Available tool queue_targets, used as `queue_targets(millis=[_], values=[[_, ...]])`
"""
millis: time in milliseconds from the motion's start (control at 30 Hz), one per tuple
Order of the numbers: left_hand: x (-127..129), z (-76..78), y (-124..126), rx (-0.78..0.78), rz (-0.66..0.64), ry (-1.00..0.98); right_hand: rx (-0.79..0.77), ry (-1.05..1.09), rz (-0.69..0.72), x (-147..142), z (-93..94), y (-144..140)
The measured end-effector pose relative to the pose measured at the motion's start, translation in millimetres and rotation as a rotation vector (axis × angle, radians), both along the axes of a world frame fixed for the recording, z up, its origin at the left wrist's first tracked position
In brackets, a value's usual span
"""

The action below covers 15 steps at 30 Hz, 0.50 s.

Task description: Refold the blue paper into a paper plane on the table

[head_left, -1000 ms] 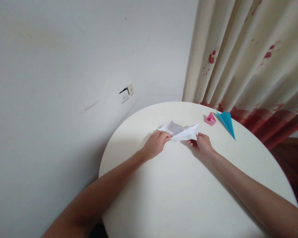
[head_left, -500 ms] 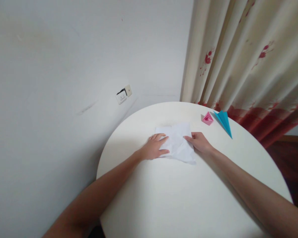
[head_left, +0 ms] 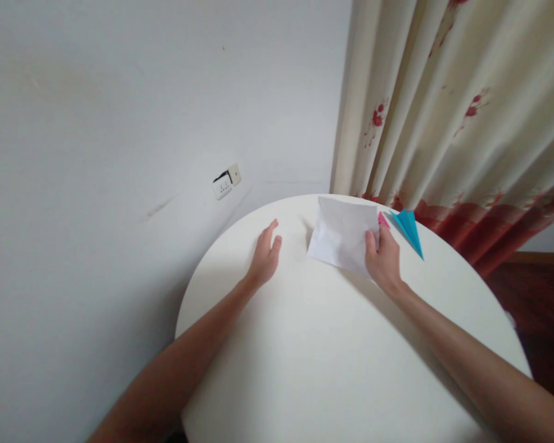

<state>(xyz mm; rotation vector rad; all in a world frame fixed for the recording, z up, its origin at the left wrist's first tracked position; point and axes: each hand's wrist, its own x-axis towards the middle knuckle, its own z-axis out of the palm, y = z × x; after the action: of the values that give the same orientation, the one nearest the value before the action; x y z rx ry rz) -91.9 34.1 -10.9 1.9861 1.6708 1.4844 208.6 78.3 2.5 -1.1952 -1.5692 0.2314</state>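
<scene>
Head view. The right hand (head_left: 385,261) gripped a creased white sheet (head_left: 342,234) by its right edge, thumb laid on the upper face and the other fingers tucked out of sight beneath, so that the paper was clamped between them. The sheet was lifted off the table (head_left: 332,357) and tilted, its near left corner lowest and casting a small shadow on the tabletop; whether that corner touched the surface could not be told. It lay over the far part of the round table, close to the far rim.

The left hand (head_left: 264,259) was apart from the sheet, just to its left, and held nothing. Its fingers were extended and held close together, the thumb spread slightly to the side, the palm turned toward the sheet. Whether it rested on the table or hovered just above it could not be told.

A pink fold (head_left: 383,219) showed only as a small corner between the sheet's right edge and the right hand's knuckles. Just beside it to the right, a blue paper plane (head_left: 409,229) lay flat on the table near the far right rim, its tip pointing toward the near right.

Behind the table stood a plain white wall (head_left: 143,123) carrying a socket (head_left: 225,183), mounted near the table's far left. A cream curtain (head_left: 447,104) with red flowers and a red lower band hung at the right, directly behind the plane. Both forearms entered from the bottom of the view, bare.
</scene>
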Motion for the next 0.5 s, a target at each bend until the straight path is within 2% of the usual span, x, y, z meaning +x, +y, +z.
queue_targets(millis=[33, 100, 167, 267, 367, 433, 500], values=[[-4.9, 1.5, 4.2, 0.075, 0.069, -0.094, 0.122, -0.034, 0.046, 1.9, 7.7, -6.8], [-15.2, 4.9, 10.5, 0.154, 0.166, -0.216, 0.313, -0.161, 0.29, 0.9, 16.6, -22.6], [-26.6, 9.8, 13.6, 0.204, 0.245, -0.277, 0.373, -0.309, 0.542, -6.8, 14.4, -37.3], [-42.6, 22.8, 11.9, 0.346, 0.379, -0.349, 0.242, -0.541, 0.8, -24.6, -4.0, -50.2], [-45.5, 39.9, 2.3, 0.549, 0.465, -0.286, 0.033, -0.664, 0.941, -37.4, -20.2, -52.8], [-34.3, 45.5, -7.1, 0.58, 0.424, -0.142, -0.083, -0.693, 0.998, -40.0, -22.8, -52.4], [-13.8, 40.3, -16.8, 0.467, 0.245, 0.056, -0.163, -0.679, 1.042, -39.8, -21.0, -52.5]])
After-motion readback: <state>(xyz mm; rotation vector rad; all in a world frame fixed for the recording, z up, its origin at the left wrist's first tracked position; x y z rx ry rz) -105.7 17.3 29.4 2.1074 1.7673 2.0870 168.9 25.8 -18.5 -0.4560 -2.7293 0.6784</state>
